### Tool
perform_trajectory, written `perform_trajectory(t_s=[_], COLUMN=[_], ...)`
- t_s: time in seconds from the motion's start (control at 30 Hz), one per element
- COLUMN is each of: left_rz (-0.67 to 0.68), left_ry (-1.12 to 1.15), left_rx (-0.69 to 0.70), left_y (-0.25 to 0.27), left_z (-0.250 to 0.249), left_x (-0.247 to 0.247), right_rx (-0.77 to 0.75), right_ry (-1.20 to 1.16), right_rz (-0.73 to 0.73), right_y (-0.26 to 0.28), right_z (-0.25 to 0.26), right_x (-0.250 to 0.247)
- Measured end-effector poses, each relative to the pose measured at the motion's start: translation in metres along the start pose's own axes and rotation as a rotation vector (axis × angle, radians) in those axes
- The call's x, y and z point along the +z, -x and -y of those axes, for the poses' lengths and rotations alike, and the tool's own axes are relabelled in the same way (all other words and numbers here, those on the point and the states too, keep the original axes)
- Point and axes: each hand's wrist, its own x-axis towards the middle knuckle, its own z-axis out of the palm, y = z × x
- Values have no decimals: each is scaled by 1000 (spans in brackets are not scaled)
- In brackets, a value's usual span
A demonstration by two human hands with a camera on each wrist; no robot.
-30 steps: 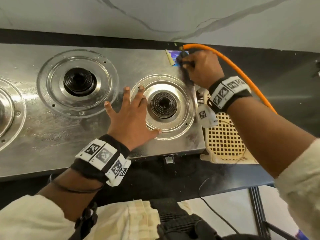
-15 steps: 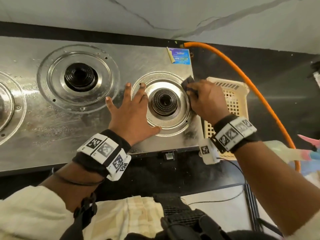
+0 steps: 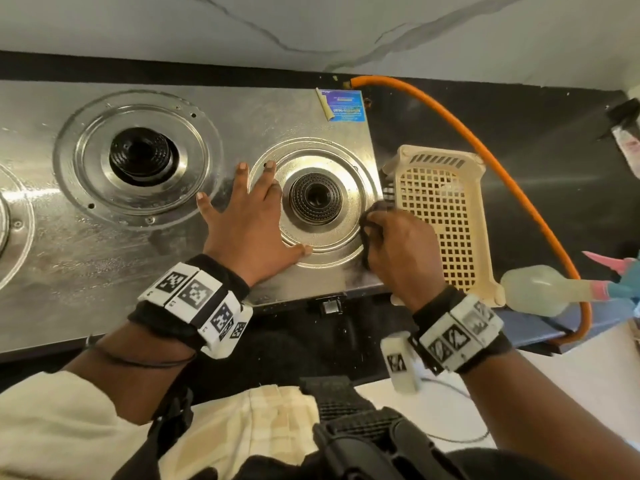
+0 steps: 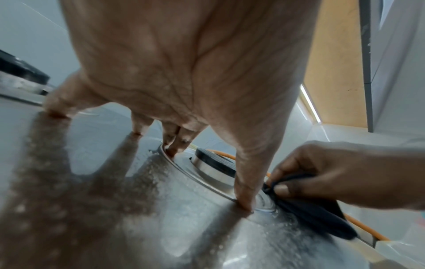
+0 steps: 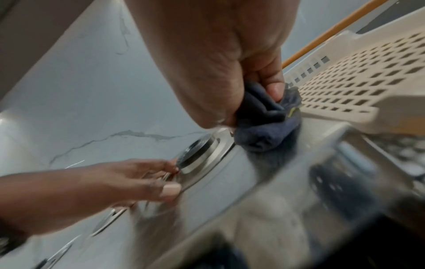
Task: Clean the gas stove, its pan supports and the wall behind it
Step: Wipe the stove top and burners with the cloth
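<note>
The steel gas stove (image 3: 86, 258) lies across the black counter, its burners bare of pan supports. My left hand (image 3: 249, 220) presses flat on the top with spread fingers, just left of the right burner (image 3: 315, 199), thumb on the burner ring. My right hand (image 3: 398, 251) grips a dark blue cloth (image 5: 264, 123) bunched under its fingers and holds it against the stove's front right corner beside the burner ring. The cloth (image 4: 310, 205) also shows in the left wrist view, close to my left thumb. The marbled wall (image 3: 311, 26) runs behind the stove.
A cream plastic basket (image 3: 446, 216) sits right against the stove's right edge. An orange gas hose (image 3: 502, 174) arcs behind and around it. A spray bottle (image 3: 540, 289) lies at the counter's front right. A blue sticker (image 3: 343, 105) marks the stove's back right corner.
My right hand with the cloth has drawn back from the blue sticker at the rear corner, along the stove's right edge, to the front right corner. The left hand has stayed in place.
</note>
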Motion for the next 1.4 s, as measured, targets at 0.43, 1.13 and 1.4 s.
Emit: perform_trajectory(t_s=[0.43, 1.13, 1.4], left_rz=[27, 6, -2], left_ry=[-35, -60, -46], left_rx=[4, -4, 18], left_y=[1, 5, 5], left_z=[3, 2, 6], left_x=[-2, -2, -2], right_rx=[-224, -264, 38], right_ry=[34, 41, -142], right_rz=[215, 363, 198], right_y=[-166, -149, -43], right_z=[27, -4, -27], right_x=[-11, -25, -21])
